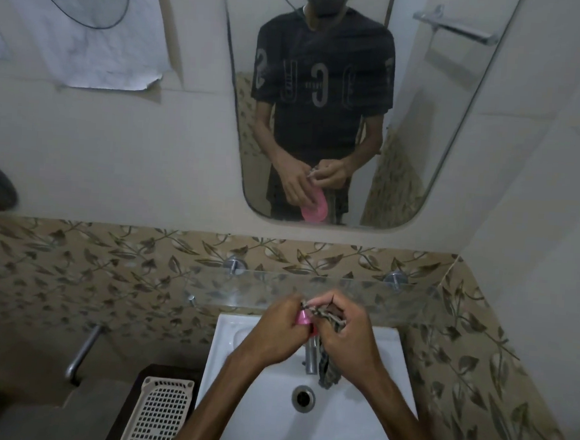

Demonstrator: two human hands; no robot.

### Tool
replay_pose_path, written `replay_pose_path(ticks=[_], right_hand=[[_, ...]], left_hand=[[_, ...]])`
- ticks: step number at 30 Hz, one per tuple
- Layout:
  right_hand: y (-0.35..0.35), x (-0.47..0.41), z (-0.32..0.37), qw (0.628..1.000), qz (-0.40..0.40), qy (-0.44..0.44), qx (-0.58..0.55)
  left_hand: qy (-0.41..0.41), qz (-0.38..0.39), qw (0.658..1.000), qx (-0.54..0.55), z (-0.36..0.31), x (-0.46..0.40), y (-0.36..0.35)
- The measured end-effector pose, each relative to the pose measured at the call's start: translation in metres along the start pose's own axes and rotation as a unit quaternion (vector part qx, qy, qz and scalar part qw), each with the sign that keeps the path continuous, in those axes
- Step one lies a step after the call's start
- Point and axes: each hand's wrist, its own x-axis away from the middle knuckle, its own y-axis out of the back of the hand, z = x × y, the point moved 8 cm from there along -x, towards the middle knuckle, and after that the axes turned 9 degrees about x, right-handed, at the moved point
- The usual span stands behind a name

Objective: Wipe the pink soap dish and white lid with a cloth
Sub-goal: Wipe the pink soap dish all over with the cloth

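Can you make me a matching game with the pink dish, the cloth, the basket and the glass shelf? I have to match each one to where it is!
Things:
1. pink soap dish
2. cloth
3. basket
4. glass shelf

Places:
A. on the wall above the sink
B. in the left hand
C. left of the sink, low down
D. in the right hand, hanging over the sink

Pairs: 1-B, 2-D, 3-C, 4-A

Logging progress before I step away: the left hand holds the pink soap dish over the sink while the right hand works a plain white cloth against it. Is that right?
Nearly. The cloth is not plain white: the head view shows it dark and patterned, hanging down past the tap. The rest stands: the left hand holds the pink soap dish over the sink while the right hand works the cloth against it.
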Motion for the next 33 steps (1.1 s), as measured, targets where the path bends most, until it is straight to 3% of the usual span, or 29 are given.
replay_pose_path(ticks=[5,10,15,18,22,26,30,33], right_hand=[[0.005,0.001,0.004,0.997,-0.057,0.04,0.046],[0.021,0.005,-0.026,0.979,-0.176,-0.104,-0.006],[0.011,0.002,-0.007,0.99,-0.137,-0.029,-0.021],[0.018,-0.001,-0.021,0.978,-0.177,-0.106,-0.04],[0.015,0.002,-0.004,0.988,-0.152,-0.032,-0.01],[0.028,-0.007,-0.023,0.979,-0.161,-0.117,-0.045],[0.006,0.002,0.006,0.993,-0.113,-0.023,-0.039],[0.02,-0.004,-0.019,0.975,-0.175,-0.122,-0.06]], left_hand=[[-0.026,-0.057,0.995,0.072,0.003,0.002,-0.002],[-0.028,-0.151,0.981,0.119,0.005,0.009,-0.003],[-0.051,-0.17,0.973,0.146,-0.002,0.009,-0.002],[-0.044,-0.18,0.972,0.145,0.002,0.009,-0.002],[-0.045,-0.166,0.972,0.159,0.004,0.01,-0.001],[-0.063,-0.162,0.972,0.155,-0.002,0.012,-0.004],[-0.053,-0.176,0.963,0.198,0.004,0.013,-0.003],[-0.043,-0.173,0.964,0.198,0.003,0.016,-0.004]])
